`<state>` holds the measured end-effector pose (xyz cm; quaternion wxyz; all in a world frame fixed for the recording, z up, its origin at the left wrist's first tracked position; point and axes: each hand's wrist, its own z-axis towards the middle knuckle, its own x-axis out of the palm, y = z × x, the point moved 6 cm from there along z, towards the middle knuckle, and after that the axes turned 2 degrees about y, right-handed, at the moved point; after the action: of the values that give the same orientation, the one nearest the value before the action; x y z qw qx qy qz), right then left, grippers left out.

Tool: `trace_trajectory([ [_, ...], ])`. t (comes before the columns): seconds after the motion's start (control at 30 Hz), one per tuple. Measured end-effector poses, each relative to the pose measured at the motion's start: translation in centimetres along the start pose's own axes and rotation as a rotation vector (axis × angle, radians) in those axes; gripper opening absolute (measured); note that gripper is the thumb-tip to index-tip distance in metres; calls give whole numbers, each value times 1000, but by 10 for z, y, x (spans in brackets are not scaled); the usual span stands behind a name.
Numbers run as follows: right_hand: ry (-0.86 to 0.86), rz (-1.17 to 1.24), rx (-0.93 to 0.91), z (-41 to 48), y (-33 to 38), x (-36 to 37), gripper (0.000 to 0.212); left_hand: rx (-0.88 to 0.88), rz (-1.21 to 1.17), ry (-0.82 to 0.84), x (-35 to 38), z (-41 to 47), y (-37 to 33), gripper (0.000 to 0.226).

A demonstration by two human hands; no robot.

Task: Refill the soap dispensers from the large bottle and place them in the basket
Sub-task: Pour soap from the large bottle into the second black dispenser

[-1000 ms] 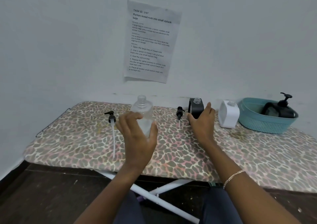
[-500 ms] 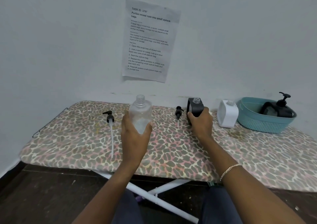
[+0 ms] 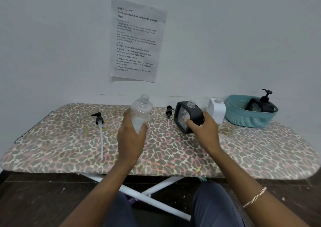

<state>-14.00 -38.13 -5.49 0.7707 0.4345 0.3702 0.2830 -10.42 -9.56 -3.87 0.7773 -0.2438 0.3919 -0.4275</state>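
Black dispenser (image 3: 189, 116), uncapped and tilted over the ironing board (image 3: 69, 140), gripped by right hand (image 3: 205, 131) fingers, left hand (image 3: 132, 140) fingers wrapped round the open large bottle (image 3: 140, 112): narrow neck, so a misaligned pour likely spills.

L hand (image 3: 132, 138) grips clear bottle (image 3: 141, 110); R hand (image 3: 204, 131) grips black dispenser (image 3: 189, 112).

The clear bottle (image 3: 140, 112), capless and slightly tilted, sits in the left hand's (image 3: 132, 136) grip, seemingly part full. The black dispenser (image 3: 188, 115) (open neck, ribbed window) leans in the right hand (image 3: 203, 129). A short pump (image 3: 169, 111) lies between the hands, and a long-tubed pump (image 3: 98, 118) lies left of the left hand. Beyond the right hand stand an uncapped white dispenser (image 3: 217, 109) and the teal basket (image 3: 246, 117), which holds a second dispenser (image 3: 264, 103) with its pump on.
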Motion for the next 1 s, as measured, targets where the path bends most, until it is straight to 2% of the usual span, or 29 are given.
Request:
trace_trajectory([
  [0.4, 83, 69, -56, -57, -17, -18, 44, 228, 242, 118, 30, -14, -30, 73],
  [0.6, 68, -30, -98, -65, -18, -21, 49, 327, 371, 103, 37, -19, -42, 72],
  [1.0, 28, -107, -128, -73, -11, -24, 47, 403, 532, 191, 49, -24, -59, 82],
])
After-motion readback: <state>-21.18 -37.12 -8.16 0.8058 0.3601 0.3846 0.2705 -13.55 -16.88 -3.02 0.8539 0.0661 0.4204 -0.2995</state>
